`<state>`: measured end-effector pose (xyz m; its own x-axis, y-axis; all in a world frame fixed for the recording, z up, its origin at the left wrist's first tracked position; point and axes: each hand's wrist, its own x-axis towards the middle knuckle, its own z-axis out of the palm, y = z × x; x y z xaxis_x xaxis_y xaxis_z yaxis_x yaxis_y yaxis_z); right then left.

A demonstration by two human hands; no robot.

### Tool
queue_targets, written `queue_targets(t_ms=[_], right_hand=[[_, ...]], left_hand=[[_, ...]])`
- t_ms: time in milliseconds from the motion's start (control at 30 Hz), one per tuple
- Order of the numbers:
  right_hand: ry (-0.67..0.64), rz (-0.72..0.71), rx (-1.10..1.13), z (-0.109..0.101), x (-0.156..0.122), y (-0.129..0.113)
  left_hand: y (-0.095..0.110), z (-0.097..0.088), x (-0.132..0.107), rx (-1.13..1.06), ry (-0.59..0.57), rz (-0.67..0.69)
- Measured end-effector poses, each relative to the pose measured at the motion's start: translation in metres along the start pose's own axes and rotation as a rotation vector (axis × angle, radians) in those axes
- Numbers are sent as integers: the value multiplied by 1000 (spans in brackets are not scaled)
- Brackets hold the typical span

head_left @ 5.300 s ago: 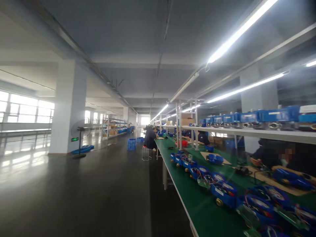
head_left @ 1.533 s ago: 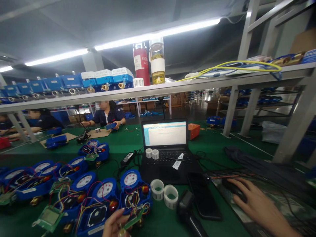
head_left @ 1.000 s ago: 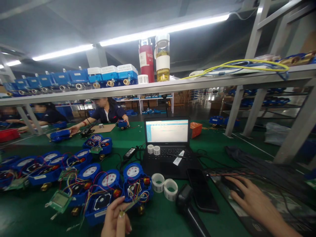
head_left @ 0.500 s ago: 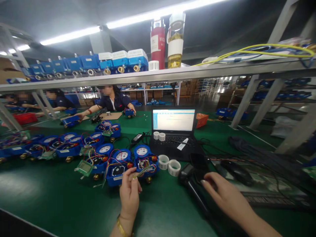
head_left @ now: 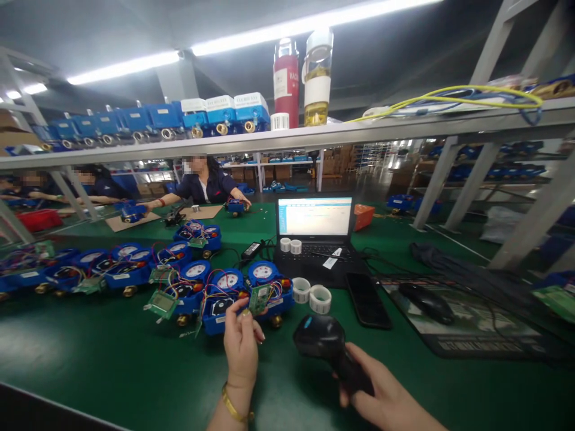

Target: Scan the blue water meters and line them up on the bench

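laptop (head_left: 314, 230): one sitting open | label rolls (head_left: 309, 293): four lying near it | phone (head_left: 367, 299): one | mouse (head_left: 426, 301): one | scanner (head_left: 326, 344): one | bottles (head_left: 302, 81) standing on far shelf: two | co-workers (head_left: 202, 182) sitting far left: three

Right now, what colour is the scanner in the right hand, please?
Black scanner, held in the right hand; head view.

A single head-worn camera looks forward and slightly down along the green tabletop (head_left: 90, 359). Both hands sit close at the near edge, the laptop (head_left: 314, 218) stands farther off, and an overhead shelf (head_left: 287, 137) crosses the upper view.
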<state>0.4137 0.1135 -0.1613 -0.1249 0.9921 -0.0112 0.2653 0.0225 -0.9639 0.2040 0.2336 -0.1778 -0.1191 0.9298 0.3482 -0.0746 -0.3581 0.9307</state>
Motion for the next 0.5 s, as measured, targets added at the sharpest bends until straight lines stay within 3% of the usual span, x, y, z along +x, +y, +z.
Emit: queue_targets(t_ms=[67, 200, 500], right_hand=[[9, -22, 84, 17, 1, -9], [144, -51, 42, 38, 11, -10], [252, -102, 23, 47, 22, 9]], left_hand=[[1, 0, 0, -34, 0, -7], [2, -1, 0, -60, 0, -30], [2, -1, 1, -16, 6, -57]])
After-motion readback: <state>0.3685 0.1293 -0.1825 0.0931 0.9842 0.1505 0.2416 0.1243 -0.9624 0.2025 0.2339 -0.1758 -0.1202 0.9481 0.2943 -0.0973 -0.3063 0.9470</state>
